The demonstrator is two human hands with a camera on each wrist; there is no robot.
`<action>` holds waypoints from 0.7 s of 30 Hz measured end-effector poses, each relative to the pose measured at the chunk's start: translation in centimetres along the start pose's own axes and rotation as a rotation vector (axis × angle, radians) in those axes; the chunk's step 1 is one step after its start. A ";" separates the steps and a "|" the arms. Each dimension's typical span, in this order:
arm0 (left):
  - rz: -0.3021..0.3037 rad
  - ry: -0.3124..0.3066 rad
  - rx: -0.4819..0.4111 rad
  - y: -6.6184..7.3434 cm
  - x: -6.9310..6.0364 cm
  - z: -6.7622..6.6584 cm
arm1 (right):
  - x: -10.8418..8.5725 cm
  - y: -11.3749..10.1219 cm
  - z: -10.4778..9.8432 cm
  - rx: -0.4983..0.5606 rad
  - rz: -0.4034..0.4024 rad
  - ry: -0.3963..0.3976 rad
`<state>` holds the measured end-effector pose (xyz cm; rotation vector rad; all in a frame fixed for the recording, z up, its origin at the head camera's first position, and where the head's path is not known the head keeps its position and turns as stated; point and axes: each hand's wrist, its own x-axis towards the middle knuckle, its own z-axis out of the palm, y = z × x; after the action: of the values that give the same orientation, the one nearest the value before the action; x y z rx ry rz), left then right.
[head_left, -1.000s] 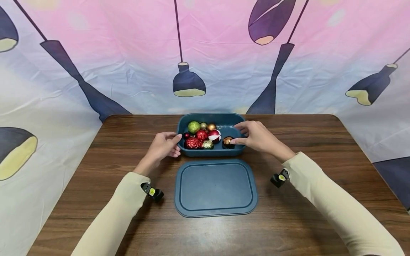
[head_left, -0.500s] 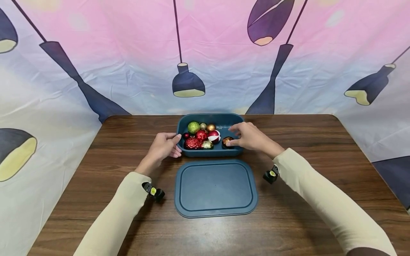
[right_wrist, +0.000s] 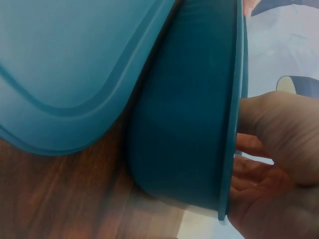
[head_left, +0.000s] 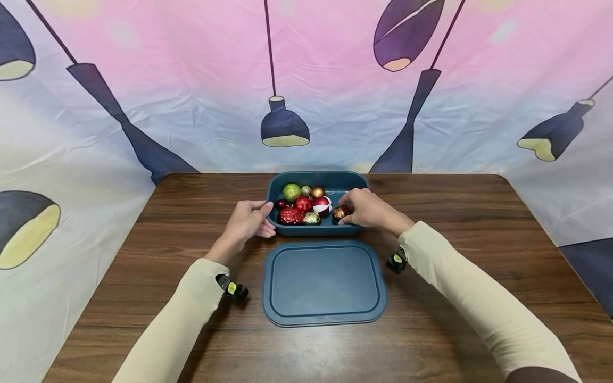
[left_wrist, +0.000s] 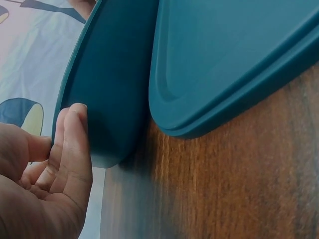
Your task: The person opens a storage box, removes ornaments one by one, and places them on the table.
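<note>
A blue box (head_left: 318, 230) holds several shiny round ornaments. My left hand (head_left: 246, 221) grips its left end, thumb at the rim and fingers along the outside; in the left wrist view the same hand (left_wrist: 55, 169) pinches the wall. Inside the right part of the box, my right hand (head_left: 371, 210) has thumb and fingers around a brown-gold ornament (head_left: 341, 213), which rests low in the box. The right wrist view shows that hand (right_wrist: 274, 159) reaching over the rim, its fingertips and the ornament hidden by the wall (right_wrist: 179, 114).
A flat blue lid (head_left: 324, 282) lies on the wooden table (head_left: 191, 197), just in front of the box. Red, green and gold ornaments, with a red-and-white one (head_left: 322, 205), are grouped in the box's left and middle. A patterned cloth (head_left: 215, 122) hangs behind the table.
My right hand has moved left and farther into the box, its fingers drawing closer to the thumb around the brown-gold ornament. The left hand keeps its place at the box's left end.
</note>
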<state>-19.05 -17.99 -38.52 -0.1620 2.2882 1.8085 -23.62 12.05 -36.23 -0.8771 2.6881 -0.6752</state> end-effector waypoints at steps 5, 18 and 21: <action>0.005 0.005 -0.010 0.0 -0.1 0.1 | 0.0 -0.1 0.1 0.005 0.003 0.019; -0.003 0.026 0.002 -0.2 -0.1 0.2 | 0.4 0.1 0.6 0.022 -0.015 0.022; -0.004 0.028 0.001 -0.2 0.0 0.1 | 0.5 0.1 0.4 0.030 -0.013 0.016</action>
<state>-18.95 -17.95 -38.71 -0.1930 2.3061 1.8148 -23.96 11.65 -36.70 -0.8861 2.6813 -0.7266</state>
